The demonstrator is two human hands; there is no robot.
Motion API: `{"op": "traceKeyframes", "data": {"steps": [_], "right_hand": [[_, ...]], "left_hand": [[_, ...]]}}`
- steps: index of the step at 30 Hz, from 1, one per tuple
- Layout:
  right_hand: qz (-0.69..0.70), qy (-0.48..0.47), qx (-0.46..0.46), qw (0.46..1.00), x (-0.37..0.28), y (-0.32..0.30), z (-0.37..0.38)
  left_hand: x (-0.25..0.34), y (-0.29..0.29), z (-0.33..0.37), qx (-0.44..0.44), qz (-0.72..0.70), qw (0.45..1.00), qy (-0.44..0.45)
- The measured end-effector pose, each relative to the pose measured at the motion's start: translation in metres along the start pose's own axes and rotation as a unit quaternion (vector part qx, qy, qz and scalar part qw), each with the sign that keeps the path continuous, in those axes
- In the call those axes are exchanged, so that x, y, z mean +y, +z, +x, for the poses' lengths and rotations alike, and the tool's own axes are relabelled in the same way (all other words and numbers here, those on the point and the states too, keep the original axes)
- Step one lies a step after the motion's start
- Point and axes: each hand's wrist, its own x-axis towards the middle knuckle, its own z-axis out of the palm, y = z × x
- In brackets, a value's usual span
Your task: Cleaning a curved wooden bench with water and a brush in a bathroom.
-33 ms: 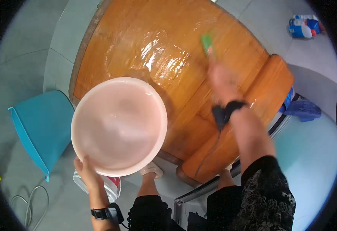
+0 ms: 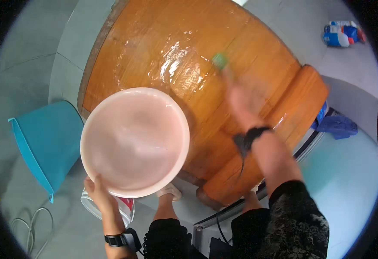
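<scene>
A pale pink basin (image 2: 186, 138), with what looks like water inside, is held by my left hand (image 2: 102, 199). The thumb lies over its near left rim and the other fingers are out of sight underneath. Over the wet orange-brown wooden surface (image 2: 262, 56), my right hand (image 2: 241, 97) is closed round the handle of a small green-headed brush-like tool (image 2: 219, 61). Motion blurs both the hand and the tool, whose head is at the wood. Bright reflections show water spread left of it.
A turquoise bin (image 2: 46, 140) lies on its side at the left, near a grey hose (image 2: 35, 226). Below the basin stands a white bucket (image 2: 126, 211). Bottles (image 2: 338, 39) lie at far right, with blue slippers (image 2: 338, 125) below. A cable hangs from my right wrist.
My right hand and the green-headed tool have moved left and slightly nearer across the wood. The left hand and basin have barely shifted.
</scene>
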Motion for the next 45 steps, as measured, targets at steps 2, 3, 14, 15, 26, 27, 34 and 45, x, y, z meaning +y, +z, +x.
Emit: {"op": "traceKeyframes", "data": {"steps": [2,3,14,15,26,27,34,45], "right_hand": [[-0.029,-0.059,0.067,0.996,-0.015,-0.009,-0.005],[-0.064,-0.107,0.126,0.984,-0.018,-0.016,-0.012],[0.026,-0.157,0.281,0.946,-0.023,-0.029,0.041],[0.017,-0.090,-0.011,0.996,-0.008,-0.018,0.056],[0.590,0.030,0.040,0.806,0.073,0.069,0.098],[0.419,0.032,-0.032,0.907,0.005,0.086,0.068],[-0.071,-0.162,-0.079,0.981,-0.078,0.040,0.009],[-0.082,-0.249,-0.037,0.964,-0.142,0.057,-0.035]], "left_hand": [[0.005,0.019,-0.012,0.011,-0.028,1.000,0.006],[0.016,0.037,-0.021,-0.015,-0.050,0.999,0.005],[0.043,0.053,-0.004,-0.059,-0.121,0.991,-0.015],[0.039,0.051,-0.006,-0.054,-0.115,0.992,-0.015],[0.016,0.027,0.008,-0.010,-0.174,0.984,-0.043],[0.018,0.011,0.012,0.034,-0.119,0.992,-0.019],[0.014,-0.002,0.015,0.061,-0.033,0.995,0.073],[-0.001,-0.024,0.026,0.176,0.161,0.958,0.157]]}}
